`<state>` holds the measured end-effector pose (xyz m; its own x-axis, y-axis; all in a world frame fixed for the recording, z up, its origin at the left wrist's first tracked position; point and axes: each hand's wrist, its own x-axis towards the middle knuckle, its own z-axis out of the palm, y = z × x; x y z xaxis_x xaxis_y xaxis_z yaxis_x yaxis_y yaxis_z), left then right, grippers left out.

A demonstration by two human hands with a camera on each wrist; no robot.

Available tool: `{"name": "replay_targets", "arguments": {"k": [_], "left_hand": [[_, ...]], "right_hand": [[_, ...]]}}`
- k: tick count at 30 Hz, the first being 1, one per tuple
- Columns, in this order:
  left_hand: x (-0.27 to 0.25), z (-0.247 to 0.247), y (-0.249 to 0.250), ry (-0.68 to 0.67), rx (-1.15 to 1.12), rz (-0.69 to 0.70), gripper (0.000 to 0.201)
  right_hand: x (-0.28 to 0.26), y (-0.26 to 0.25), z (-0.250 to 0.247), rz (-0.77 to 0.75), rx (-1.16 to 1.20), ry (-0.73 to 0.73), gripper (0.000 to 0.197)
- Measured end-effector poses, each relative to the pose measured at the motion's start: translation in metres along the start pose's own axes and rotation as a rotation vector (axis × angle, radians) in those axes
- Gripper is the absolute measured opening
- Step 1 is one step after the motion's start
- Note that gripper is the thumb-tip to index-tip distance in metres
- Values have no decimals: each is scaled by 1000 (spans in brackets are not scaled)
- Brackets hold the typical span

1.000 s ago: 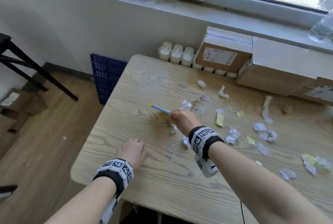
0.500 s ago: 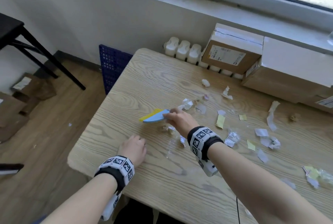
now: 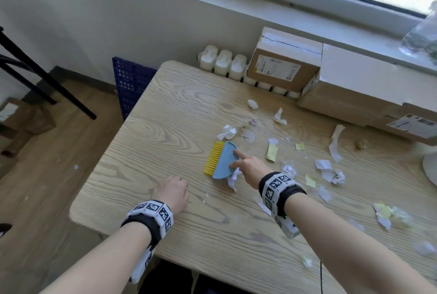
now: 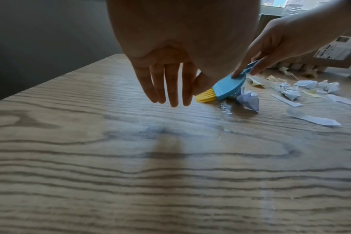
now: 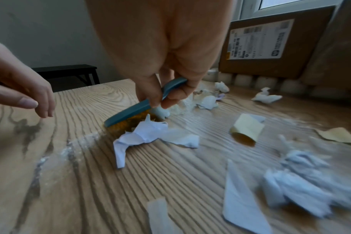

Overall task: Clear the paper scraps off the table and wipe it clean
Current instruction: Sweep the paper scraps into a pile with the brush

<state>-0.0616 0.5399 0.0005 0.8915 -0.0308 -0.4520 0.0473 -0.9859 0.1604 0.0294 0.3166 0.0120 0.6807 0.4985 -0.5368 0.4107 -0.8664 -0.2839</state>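
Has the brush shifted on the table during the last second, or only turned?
Yes. The brush, held by the right hand, has turned from edge-on to bristles facing the table's left edge; any shift is small, and the camera moved too.

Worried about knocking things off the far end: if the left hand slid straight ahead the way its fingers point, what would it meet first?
Probably nothing: the left hand points across bare table toward its far edge. The brush lies right of that line, though depth is uncertain.

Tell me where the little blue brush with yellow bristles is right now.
In the head view the brush is near the middle of the table, gripped by the right hand, with a crumpled white scrap touching its near end.
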Motion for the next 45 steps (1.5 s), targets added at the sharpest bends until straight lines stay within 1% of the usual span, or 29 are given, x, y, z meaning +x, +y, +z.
{"name": "replay_targets", "arguments": {"k": [2,4,6,8,9,11,13,14,15,17,18,19,21,23,26,30,32,34,36,38,41,42,45], "left_hand": [[1,0,3,-1,-8,22,28],[2,1,2,7,-27,41,28],[-1,0,0,16,-33,37,27],[-4,-1,-6,26,-49,19,27],[-6,-2,-9,32,-52,8,27],[-11,-4,-16,38,-34,-12,27],[-15,-4,-23,35,-22,-20,28],[-16,-3,-26,33,-28,-24,29],[-17,-2,-28,36,-38,-29,29],[-19,-1,-31,44,-58,-30,29],[-19,0,-32,45,-63,-28,29],[-19,1,-32,47,-64,-26,28],[-18,1,-31,42,-59,-25,28],[-16,2,-29,34,-54,-16,28],[-12,2,-23,16,-37,-7,29],[-4,1,-11,-2,-21,11,28],[1,-2,-2,6,8,38,28],[5,-5,7,17,25,50,27],[8,-7,13,19,22,48,27],[11,-8,15,20,20,40,28],[14,-9,14,31,15,0,28],[15,-10,14,37,15,-17,27],[16,-8,13,42,18,-64,27]], "right_hand": [[-7,6,0,4,23,42,61],[-10,3,-2,-25,34,96,68],[-5,-6,-5,-41,78,123,79],[7,-21,-4,-21,120,139,89],[15,-29,-3,4,149,146,90],[28,-42,-2,92,265,138,84],[40,-47,2,170,428,133,69],[45,-46,5,208,535,133,61],[49,-46,8,248,658,128,57],[53,-47,11,352,933,112,58],[54,-49,11,401,1074,109,55],[55,-51,10,434,1206,114,50],[54,-54,5,469,1382,138,40],[54,-52,2,506,1458,150,34],[47,-42,-5,600,1465,130,27],[24,-12,-11,686,1426,117,28],[9,5,-11,724,1445,124,27],[-5,19,-9,702,1529,149,28],[-13,28,-8,615,1644,198,27],[-14,31,-14,540,1743,243,21],[4,28,-34,465,1833,271,12],[14,25,-41,455,1837,277,12],[47,13,-58,429,1812,266,21]]}}
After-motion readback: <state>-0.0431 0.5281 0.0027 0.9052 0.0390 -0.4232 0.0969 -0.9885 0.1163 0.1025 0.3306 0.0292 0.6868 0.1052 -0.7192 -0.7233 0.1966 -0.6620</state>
